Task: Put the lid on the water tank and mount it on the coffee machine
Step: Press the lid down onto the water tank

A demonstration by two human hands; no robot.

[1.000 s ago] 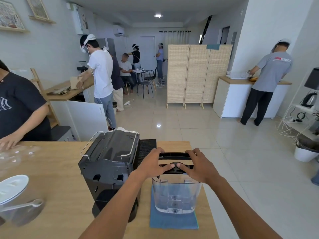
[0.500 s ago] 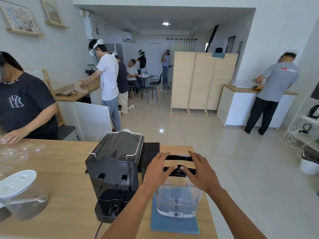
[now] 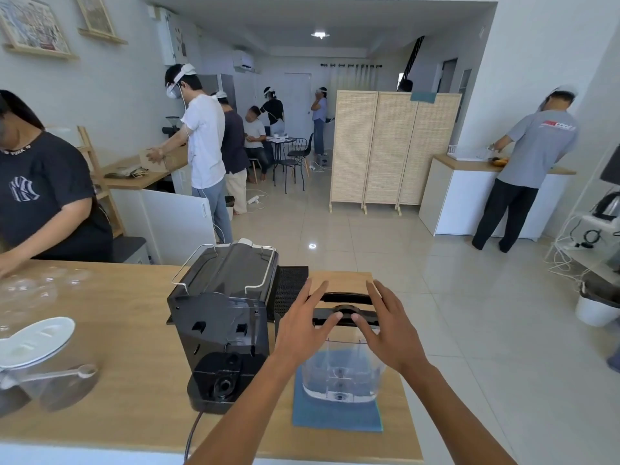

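A clear plastic water tank [image 3: 340, 374] stands upright on a blue cloth [image 3: 335, 416] near the counter's right end. A black lid [image 3: 345, 312] lies across its top. My left hand [image 3: 303, 325] and my right hand [image 3: 389, 330] rest flat on the lid from either side, fingers spread, fingertips close to the round knob at its middle. The black coffee machine [image 3: 224, 307] stands just left of the tank, its back facing me, with an empty recess on the near side.
The wooden counter [image 3: 134, 347] ends right of the blue cloth. A black drip mat [image 3: 290, 286] lies behind the machine. A clear jar with a white lid [image 3: 35, 337] and a scoop sits at the left. A person leans on the counter's far left. Other people work in the room.
My fingers have spread out flat over the lid, thumbs no longer curled on it. The camera has tilted up and pulled back a little. Tank and machine have stayed put.
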